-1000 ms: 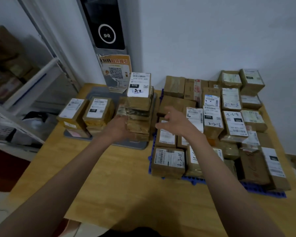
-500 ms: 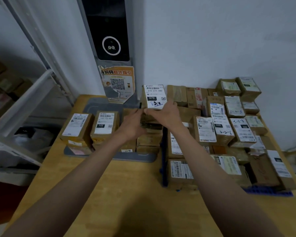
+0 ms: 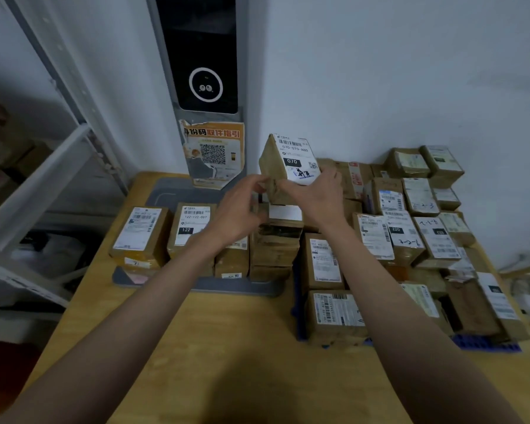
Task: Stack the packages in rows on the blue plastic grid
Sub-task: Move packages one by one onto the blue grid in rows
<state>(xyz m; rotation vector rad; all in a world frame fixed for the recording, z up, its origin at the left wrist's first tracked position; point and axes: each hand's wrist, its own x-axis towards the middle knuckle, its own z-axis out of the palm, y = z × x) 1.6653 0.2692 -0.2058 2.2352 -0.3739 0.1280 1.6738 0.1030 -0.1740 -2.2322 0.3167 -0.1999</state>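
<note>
A brown package with a white label reading 070 (image 3: 291, 159) is lifted and tilted above a stack of packages (image 3: 276, 240) on a grey tray (image 3: 239, 287). My right hand (image 3: 315, 197) grips its near right corner; my left hand (image 3: 242, 206) pinches its near left corner. The blue plastic grid (image 3: 487, 344) lies at the right, showing only along its front edge. Several labelled packages (image 3: 404, 234) cover it in rows.
Two more labelled packages (image 3: 141, 231) (image 3: 190, 224) sit on the tray's left part. A grey terminal with a dark screen (image 3: 204, 53) and an orange QR notice (image 3: 214, 151) stands at the back. A metal shelf (image 3: 40, 185) lines the left. The wooden table (image 3: 227, 347) stretches in front.
Both hands came onto the top package of the stack and raised it, tilting its label toward me. The view moved closer and slightly left.
</note>
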